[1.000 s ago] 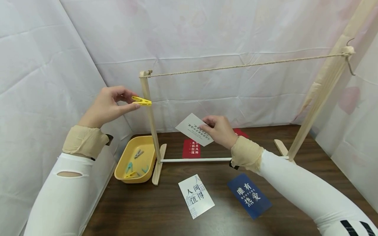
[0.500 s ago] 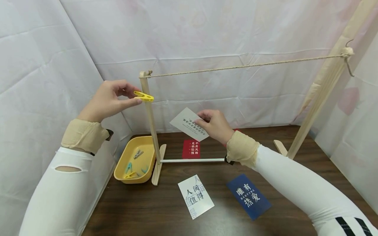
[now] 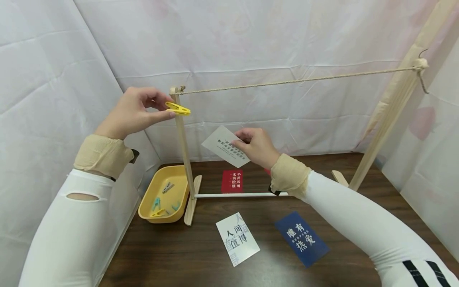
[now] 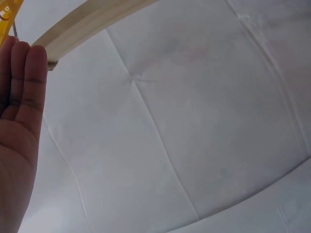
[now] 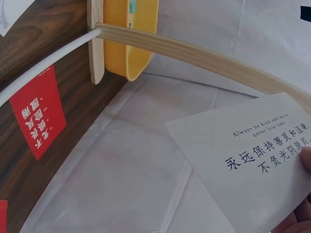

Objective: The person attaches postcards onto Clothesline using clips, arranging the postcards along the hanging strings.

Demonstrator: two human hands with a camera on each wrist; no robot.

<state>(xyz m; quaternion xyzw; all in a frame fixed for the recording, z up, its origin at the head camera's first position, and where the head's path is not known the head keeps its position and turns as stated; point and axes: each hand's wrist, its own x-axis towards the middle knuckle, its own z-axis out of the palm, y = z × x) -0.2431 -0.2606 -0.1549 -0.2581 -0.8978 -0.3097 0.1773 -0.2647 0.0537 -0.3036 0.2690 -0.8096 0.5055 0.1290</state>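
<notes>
My left hand (image 3: 138, 109) pinches a yellow clothespin (image 3: 178, 108) between thumb and fingers, in front of the frame's left post, a little below the rope (image 3: 251, 86). In the left wrist view only an edge of the clothespin (image 4: 6, 18) shows beyond the fingers. Between thumb and fingers my right hand (image 3: 259, 148) grips a white card (image 3: 224, 146), tilted and raised above the table, below the rope and apart from it. Its dark printed lettering is plain on the card (image 5: 248, 160) in the right wrist view.
A wooden frame (image 3: 183, 147) with a white lower bar (image 3: 236, 195) carries the rope. At left, a yellow basket (image 3: 145, 203) holds several clothespins. On the dark table (image 3: 172, 255) lie a red card (image 3: 232, 181), a white card (image 3: 238, 239) and a blue card (image 3: 302, 239).
My left hand has risen with the yellow clothespin and shifted slightly right. My right hand has moved up and left with the white card. Both grips stay the same.
</notes>
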